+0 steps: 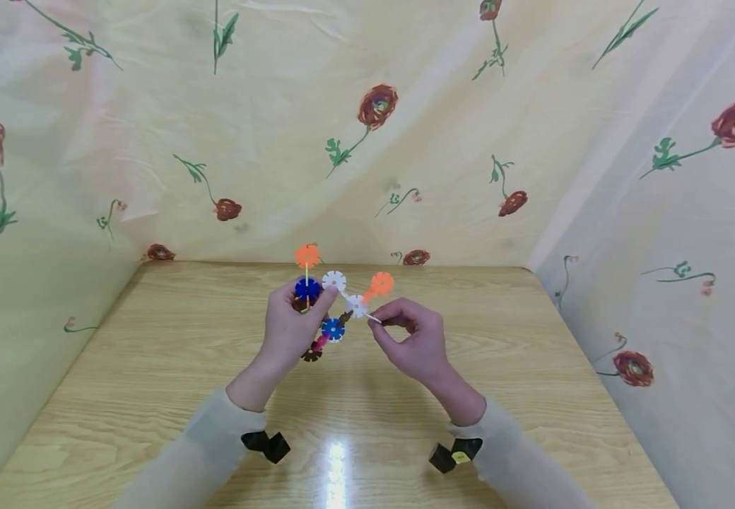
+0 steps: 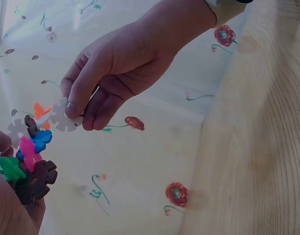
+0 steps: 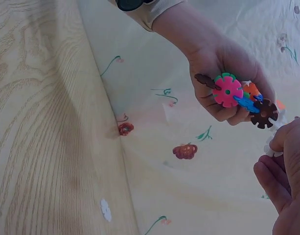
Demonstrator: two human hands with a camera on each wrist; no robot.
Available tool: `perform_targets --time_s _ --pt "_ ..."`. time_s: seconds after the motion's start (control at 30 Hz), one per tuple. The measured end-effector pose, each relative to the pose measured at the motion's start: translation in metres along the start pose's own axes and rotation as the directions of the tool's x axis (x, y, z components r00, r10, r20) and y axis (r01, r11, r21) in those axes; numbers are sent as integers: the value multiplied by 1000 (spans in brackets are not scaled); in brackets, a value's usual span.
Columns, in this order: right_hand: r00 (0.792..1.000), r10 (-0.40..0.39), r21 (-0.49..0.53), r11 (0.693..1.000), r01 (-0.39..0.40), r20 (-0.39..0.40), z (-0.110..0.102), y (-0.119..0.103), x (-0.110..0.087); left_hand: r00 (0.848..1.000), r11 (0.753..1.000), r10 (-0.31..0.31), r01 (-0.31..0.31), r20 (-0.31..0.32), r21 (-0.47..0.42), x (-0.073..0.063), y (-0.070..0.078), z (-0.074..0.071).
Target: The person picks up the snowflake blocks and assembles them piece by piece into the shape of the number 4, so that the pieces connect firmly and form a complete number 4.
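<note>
My left hand (image 1: 287, 325) grips a joined cluster of notched plastic snowflake discs, held above the table. The cluster includes an orange disc (image 1: 307, 255) at the top, a dark blue disc (image 1: 307, 288), white discs, a second orange disc (image 1: 382, 283) and a blue disc (image 1: 333, 329). Pink (image 3: 227, 91), green (image 2: 11, 169) and brown discs (image 2: 36, 182) show in the wrist views. Between thumb and fingers, my right hand (image 1: 415, 339) pinches a white disc (image 2: 65, 115) at the cluster's right end. It appears joined to the neighbouring white disc (image 1: 357, 305); the exact joint is unclear.
Below both hands lies a wooden table (image 1: 495, 339), with a bright glare near its front. Flower-printed cloth (image 1: 278, 141) rises behind it and along both sides. Each wrist wears a black strap with a small box, such as the left wrist box (image 1: 276, 448).
</note>
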State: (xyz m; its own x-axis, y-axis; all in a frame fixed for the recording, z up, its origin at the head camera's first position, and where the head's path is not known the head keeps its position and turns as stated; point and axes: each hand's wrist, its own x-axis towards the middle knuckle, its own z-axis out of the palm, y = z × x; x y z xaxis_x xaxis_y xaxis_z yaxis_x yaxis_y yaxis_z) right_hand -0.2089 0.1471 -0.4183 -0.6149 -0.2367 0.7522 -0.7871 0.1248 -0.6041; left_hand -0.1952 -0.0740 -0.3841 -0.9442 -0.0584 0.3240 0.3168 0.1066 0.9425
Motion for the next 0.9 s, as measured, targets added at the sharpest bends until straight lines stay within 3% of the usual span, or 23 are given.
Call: perform_targets --time_s 0.1,0.2,0.33,0.6,0.9 --pt "999 -35 -44 998 34 -10 1 -2 1 1000 999 1 0 22 -39 0 1 1" --pt "997 -70 -115 991 68 -18 1 -5 2 996 995 -10 18 85 -100 -1 1 2" --pt "996 -92 -210 974 85 -23 0 -9 3 987 992 -50 66 153 -105 -2 1 3" --pt "994 -104 -271 957 105 16 -2 -16 4 970 980 -181 192 162 -58 -3 0 3" --pt "995 -70 -302 949 89 75 -6 -21 2 955 988 -148 155 257 -10 -5 2 -2"
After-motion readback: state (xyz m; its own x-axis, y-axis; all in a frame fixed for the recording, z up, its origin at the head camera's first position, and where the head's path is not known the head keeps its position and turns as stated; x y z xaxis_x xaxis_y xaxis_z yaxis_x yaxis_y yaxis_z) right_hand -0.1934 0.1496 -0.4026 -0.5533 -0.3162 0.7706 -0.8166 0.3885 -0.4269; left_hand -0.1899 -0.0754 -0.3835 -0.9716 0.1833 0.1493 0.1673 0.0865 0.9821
